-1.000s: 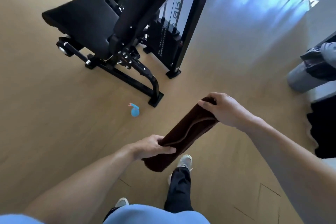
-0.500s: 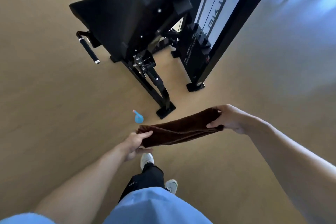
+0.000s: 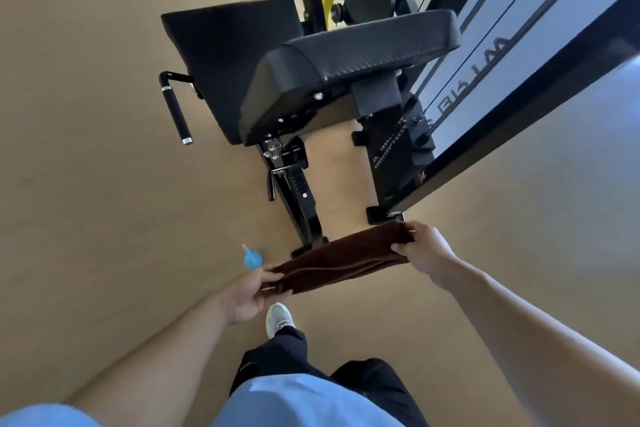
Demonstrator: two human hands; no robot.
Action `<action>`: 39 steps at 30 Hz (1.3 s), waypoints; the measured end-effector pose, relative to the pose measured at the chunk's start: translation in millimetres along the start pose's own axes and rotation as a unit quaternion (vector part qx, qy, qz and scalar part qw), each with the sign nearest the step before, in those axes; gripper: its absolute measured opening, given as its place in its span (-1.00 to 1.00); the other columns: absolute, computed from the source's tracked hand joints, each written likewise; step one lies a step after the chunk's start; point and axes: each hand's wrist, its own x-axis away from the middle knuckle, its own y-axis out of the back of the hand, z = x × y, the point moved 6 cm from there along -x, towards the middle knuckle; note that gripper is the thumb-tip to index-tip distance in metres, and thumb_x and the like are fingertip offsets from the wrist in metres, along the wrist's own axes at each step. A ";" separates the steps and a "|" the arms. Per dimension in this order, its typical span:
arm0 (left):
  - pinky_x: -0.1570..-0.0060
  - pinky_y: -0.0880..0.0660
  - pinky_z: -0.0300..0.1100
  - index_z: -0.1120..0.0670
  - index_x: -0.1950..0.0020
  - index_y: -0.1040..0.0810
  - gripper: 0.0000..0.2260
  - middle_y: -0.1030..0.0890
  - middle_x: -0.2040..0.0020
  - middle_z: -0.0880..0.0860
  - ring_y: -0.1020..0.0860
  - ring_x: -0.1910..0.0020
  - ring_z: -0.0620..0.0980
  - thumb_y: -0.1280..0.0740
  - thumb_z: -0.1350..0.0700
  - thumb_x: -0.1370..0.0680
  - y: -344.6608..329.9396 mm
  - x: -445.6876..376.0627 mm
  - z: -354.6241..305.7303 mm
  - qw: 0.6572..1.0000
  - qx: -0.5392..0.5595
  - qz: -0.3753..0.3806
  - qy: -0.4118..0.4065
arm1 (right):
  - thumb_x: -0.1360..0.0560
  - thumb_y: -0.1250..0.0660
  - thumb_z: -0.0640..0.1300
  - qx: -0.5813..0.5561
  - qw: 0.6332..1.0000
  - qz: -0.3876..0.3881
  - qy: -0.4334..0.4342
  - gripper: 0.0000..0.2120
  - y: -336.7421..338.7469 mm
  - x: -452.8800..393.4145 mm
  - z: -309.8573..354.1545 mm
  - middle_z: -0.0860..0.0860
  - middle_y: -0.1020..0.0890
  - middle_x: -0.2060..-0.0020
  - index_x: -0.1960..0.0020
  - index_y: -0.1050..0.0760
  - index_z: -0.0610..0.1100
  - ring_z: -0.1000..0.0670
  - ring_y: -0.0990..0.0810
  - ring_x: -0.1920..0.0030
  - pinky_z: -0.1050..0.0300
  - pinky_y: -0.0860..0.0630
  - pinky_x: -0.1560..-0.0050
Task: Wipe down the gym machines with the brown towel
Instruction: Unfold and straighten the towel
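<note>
Both arms are reaching forward: left hand (image 3: 247, 295) and right hand (image 3: 427, 253) fingers are pinching opposite ends of the folded brown cloth towel (image 3: 337, 258).

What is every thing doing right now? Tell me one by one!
Brown folded towel: stretched between both hands, in the air, not touching the machine.
Left hand: grips the towel's near end.
Right hand: grips the towel's far end.
Black padded gym machine: standing on the floor, untouched.
Small blue bottle: on the wooden floor beside the machine's foot; upright or tipped, cannot tell.
</note>
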 end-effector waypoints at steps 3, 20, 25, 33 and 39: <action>0.06 -0.67 -0.05 0.27 -0.23 -0.52 -0.69 -0.58 -0.14 0.33 -0.63 -0.05 0.21 -0.23 0.51 -0.55 -9.4 -11.3 -18.0 1.000 -0.025 -0.009 -0.010 | -0.56 -0.44 -0.20 0.010 1.000 0.003 -0.017 -0.81 3.5 -33.1 -6.7 0.05 -0.65 0.12 -0.16 -0.61 -0.03 -0.03 -0.62 0.04 0.14 -0.50 0.07; 0.55 -0.47 -0.26 0.25 -0.21 -0.53 -0.82 -0.62 0.30 0.15 -0.61 0.48 -0.02 -0.28 0.26 -0.62 -19.7 -176.0 -45.9 0.913 -0.172 -0.325 -0.175 | -0.59 -0.43 -0.18 -0.108 0.988 0.090 -0.067 -0.90 -78.4 -248.5 -53.8 -0.11 -0.74 0.16 -0.08 -0.64 -0.18 -0.07 -0.70 0.23 0.07 -0.70 0.13; -0.22 -0.54 0.01 0.12 -0.31 -0.49 -0.69 -0.62 -0.22 0.12 -0.60 -0.16 0.13 -0.36 0.13 -0.57 -10.8 -241.6 -65.7 0.930 -0.147 -0.276 -0.192 | -0.63 -0.36 -0.24 -0.187 0.972 0.127 -0.071 -0.87 -130.4 -309.0 -61.8 -0.17 -0.70 -0.07 -0.13 -0.59 -0.07 -0.10 -0.69 -0.04 0.02 -0.67 -0.15; -0.32 -0.46 0.10 -0.07 -0.27 -0.47 -0.66 -0.60 -0.27 0.00 -0.51 -0.28 0.05 -0.27 0.12 -0.50 17.1 -289.6 -110.8 0.901 -0.234 -0.276 -0.238 | -0.58 -0.38 -0.22 -0.133 0.977 0.167 0.009 -0.61 -167.8 -359.3 -27.3 -0.08 -0.65 -0.08 -0.39 -0.47 -0.03 -0.07 -0.64 -0.09 -0.08 -0.67 -0.15; -0.52 -0.21 -0.01 -0.06 -0.64 0.16 -0.21 -0.15 -0.61 -0.06 -0.19 -0.58 0.03 -0.18 0.41 -0.60 -9.0 -280.4 -131.1 0.900 -0.283 -0.209 -0.258 | -0.65 -0.31 -0.20 -0.113 0.969 0.207 0.070 -0.39 -172.3 -372.8 0.5 0.11 -0.61 -0.11 -0.53 -0.26 0.33 0.02 -0.63 -0.10 0.00 -0.64 -0.07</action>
